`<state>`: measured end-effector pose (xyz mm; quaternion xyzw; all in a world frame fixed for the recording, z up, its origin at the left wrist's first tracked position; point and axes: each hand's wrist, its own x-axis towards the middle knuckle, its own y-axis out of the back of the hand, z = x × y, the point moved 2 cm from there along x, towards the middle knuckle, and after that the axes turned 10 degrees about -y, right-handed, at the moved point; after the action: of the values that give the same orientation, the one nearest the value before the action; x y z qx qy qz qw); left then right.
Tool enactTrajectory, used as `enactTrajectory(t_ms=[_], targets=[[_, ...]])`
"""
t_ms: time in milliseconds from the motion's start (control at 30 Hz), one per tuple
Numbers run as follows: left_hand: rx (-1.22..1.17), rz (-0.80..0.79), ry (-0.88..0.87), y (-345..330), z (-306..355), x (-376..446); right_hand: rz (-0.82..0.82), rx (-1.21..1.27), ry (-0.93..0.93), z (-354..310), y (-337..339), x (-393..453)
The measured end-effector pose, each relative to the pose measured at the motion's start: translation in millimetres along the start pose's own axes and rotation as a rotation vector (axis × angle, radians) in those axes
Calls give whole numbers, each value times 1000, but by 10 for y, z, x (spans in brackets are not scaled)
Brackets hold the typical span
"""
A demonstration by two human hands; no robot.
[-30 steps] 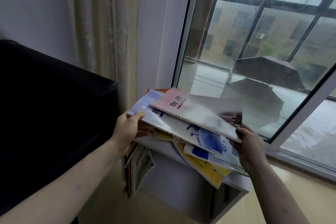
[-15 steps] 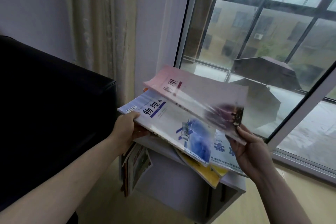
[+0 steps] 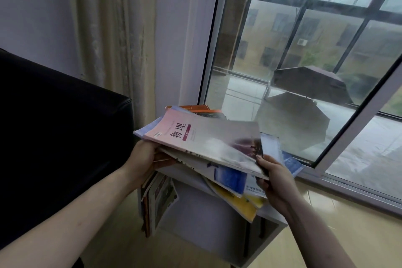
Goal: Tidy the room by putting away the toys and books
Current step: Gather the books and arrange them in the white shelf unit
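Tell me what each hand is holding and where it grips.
Both grip the pink physics book: the left hand at its near-left corner, the right hand pinching its near-right corner.

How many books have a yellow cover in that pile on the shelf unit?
1 that I can tell: the yellow book pokes out at the bottom of the pile, over the white shelf unit's front edge, below the right hand. More may be hidden under the pink book.
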<state>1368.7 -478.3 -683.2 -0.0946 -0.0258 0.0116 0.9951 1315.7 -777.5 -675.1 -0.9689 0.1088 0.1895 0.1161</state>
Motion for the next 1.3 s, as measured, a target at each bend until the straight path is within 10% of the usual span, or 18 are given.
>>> enactTrajectory(t_ms=[500,633,1300], targets=[[-336,197,37,259,208,96,148,611,-37,13,450,191],[-422,182,65,396,433,-7,244,428,-48,76,467,245],[128,166,31,1009,640,-507,208,337,-232,221,128,-268]])
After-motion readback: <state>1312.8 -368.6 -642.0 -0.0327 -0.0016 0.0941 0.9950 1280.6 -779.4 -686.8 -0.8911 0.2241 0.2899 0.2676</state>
